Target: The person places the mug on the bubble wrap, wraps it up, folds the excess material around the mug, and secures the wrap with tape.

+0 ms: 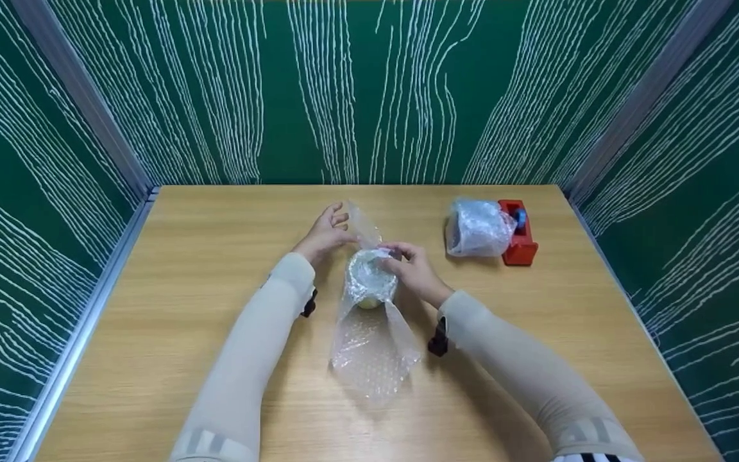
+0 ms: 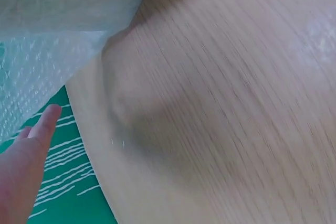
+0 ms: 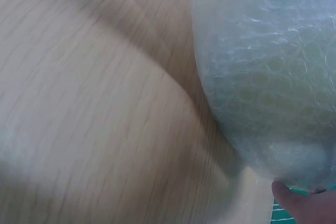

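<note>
A round, upright object with a yellowish lower part (image 1: 367, 302) stands mid-table inside a sheet of bubble wrap (image 1: 373, 359). The wrap folds over its top, and one loose end spreads toward the near side. Another flap (image 1: 363, 226) sticks up at the far side. My left hand (image 1: 326, 236) is beside that flap, thumb close to its base and fingers spread loosely. With thumb and fingers, my right hand (image 1: 414, 269) pinches the wrap at the object's top right. In the right wrist view the bubble wrap (image 3: 273, 77) bulges round the object, with the right fingertips at its edge.
At the back right lies a second bubble-wrapped bundle (image 1: 477, 228), right against a red tape dispenser (image 1: 519, 251) with a blue roll (image 1: 520, 218). Green walls with white lines (image 1: 369, 90) enclose the wooden table (image 1: 203, 308) at the back and sides.
</note>
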Demonstrator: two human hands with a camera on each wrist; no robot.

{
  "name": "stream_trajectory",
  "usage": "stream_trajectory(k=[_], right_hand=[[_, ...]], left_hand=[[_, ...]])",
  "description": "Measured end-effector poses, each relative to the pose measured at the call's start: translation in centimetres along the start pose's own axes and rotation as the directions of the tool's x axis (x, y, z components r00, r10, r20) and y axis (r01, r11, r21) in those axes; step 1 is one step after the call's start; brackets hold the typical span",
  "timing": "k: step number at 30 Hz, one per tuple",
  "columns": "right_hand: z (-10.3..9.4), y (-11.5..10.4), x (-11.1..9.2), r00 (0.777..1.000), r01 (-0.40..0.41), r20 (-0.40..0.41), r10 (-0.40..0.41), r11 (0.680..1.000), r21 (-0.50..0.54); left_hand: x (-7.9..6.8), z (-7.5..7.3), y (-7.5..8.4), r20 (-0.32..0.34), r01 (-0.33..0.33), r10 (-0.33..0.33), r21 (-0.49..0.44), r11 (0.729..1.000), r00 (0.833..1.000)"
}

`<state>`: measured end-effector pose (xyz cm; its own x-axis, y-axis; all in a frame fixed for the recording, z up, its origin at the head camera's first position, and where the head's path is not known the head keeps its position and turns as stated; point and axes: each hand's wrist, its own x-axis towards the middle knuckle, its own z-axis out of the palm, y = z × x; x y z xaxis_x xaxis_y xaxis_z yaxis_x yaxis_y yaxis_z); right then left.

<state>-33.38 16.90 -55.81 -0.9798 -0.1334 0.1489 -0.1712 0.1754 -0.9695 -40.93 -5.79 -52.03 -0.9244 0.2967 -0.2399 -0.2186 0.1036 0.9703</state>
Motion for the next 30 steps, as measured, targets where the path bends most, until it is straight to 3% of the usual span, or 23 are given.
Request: stream_trajectory(k=[8,18,25,30], right_hand=[[0.03,0.05,-0.07,1.0,-0.01,0.014,0.01,1.0,0.014],[-0.25,-0.1,-0.1,0.999,-0.009,0.037,0.009,1.0,0.0],[-0.42,-0.29,-0.1,0.996,-0.011,0.083,0.009,1.0,0.026],[-0.5,-0.21,-0.02,0.997,-0.013,0.075,0.013,1.0,0.01]], left_hand=[[0.03,-0.16,0.01,0.047,-0.018,0.02,-0.053,0.998,0.999],[0.23,0.42,-0.25,0.047,0.034,-0.028,-0.139,0.99,0.999],[0.28,0.14,-0.7,0.061,-0.044,0.052,-0.12,0.992,0.997],[0.16,-0.07,-0.79,0.019,-0.071,0.072,-0.07,0.995,0.997]])
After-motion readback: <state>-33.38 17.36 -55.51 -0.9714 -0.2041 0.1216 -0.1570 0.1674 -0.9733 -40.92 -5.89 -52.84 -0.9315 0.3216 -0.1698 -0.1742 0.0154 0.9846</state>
